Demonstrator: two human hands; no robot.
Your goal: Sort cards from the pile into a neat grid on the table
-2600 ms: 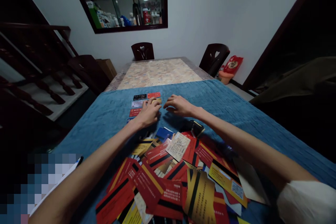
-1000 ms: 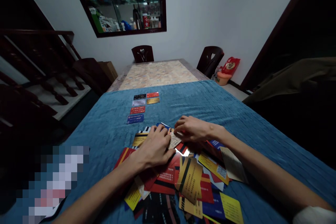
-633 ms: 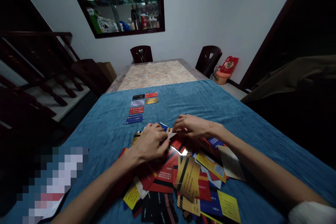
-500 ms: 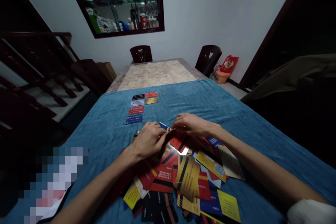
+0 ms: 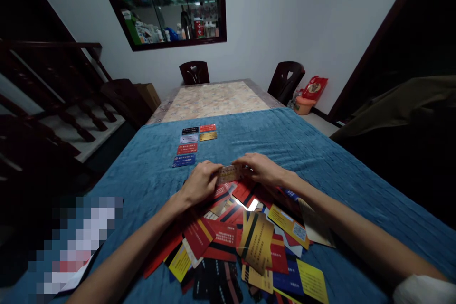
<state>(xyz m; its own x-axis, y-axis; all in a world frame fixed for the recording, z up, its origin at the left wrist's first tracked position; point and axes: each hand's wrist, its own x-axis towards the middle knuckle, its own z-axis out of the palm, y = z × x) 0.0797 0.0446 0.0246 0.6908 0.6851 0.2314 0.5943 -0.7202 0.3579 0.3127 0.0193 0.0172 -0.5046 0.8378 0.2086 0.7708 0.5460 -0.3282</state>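
Between both hands a beige card (image 5: 229, 174) is held by its two ends, its printed face tilted up toward me. My left hand (image 5: 201, 181) pinches its left end, and my right hand (image 5: 261, 168) grips the right end, partly covering it. Just below lies a loose heap of cards: a red card (image 5: 245, 193), a gold card (image 5: 257, 241) with a dark stripe, a yellow card (image 5: 288, 222) with a square code, and a dark blue card (image 5: 290, 275). Several more overlap underneath, partly hidden.
Beyond my left hand, cards lie in rows: a blue card (image 5: 184, 160), a red card (image 5: 187, 148), a gold card (image 5: 207, 136) and others. A blue cloth (image 5: 142, 171) covers the near table. Two chairs (image 5: 194, 73) stand at the far end. A blurred pale item lies at left.
The card between my hands has turned from nearly edge-on to showing its printed face. My left hand has shifted slightly, and the view has moved a little.
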